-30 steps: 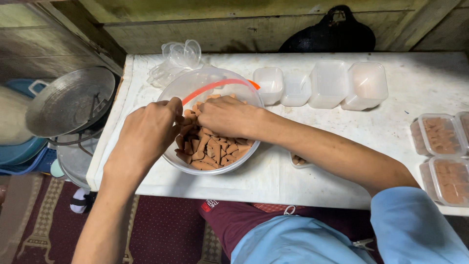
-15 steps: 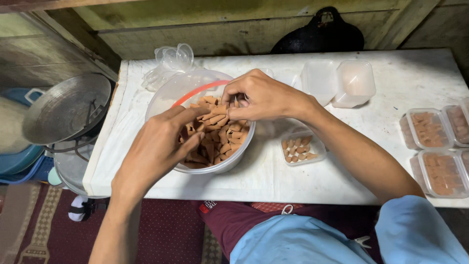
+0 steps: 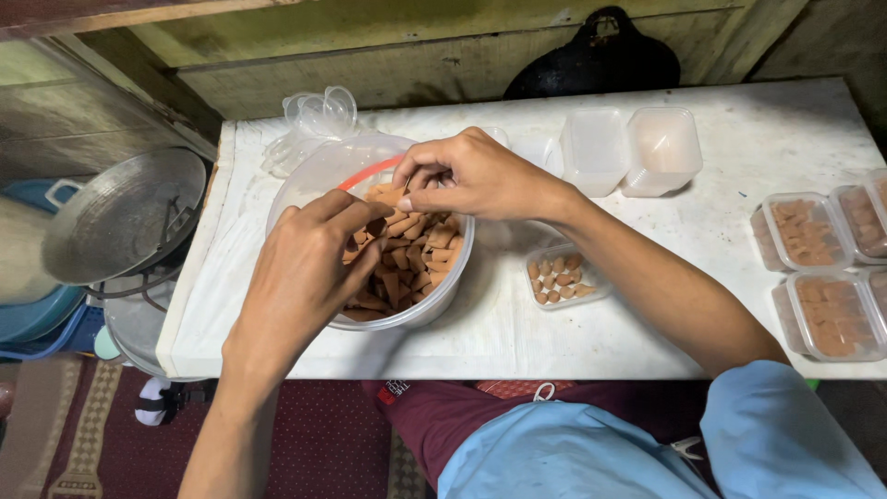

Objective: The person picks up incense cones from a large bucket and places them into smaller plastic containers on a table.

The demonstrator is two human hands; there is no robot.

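A clear round plastic bowl (image 3: 434, 310) with an orange-red strip at its rim stands on the white table (image 3: 739, 139). It holds many small brown wedge-shaped pieces (image 3: 407, 263). My left hand (image 3: 300, 273) reaches into the bowl from the near left, its fingertips pinched together on pieces. My right hand (image 3: 476, 176) hovers over the bowl's far side with fingers curled around a few pieces. Right of the bowl, under my right forearm, sits a small clear box (image 3: 564, 277) with several pieces in it.
Two empty clear tubs (image 3: 628, 148) stand at the back. Lidded boxes full of brown pieces (image 3: 827, 277) line the right edge. Clear lids (image 3: 314, 115) are piled behind the bowl. A metal pan (image 3: 120, 217) sits left of the table, and a black bag (image 3: 591, 60) leans against the wall.
My right hand has lifted from deep in the bowl to its far side, uncovering the small box. My left hand has slid further into the bowl and closed its fingers.
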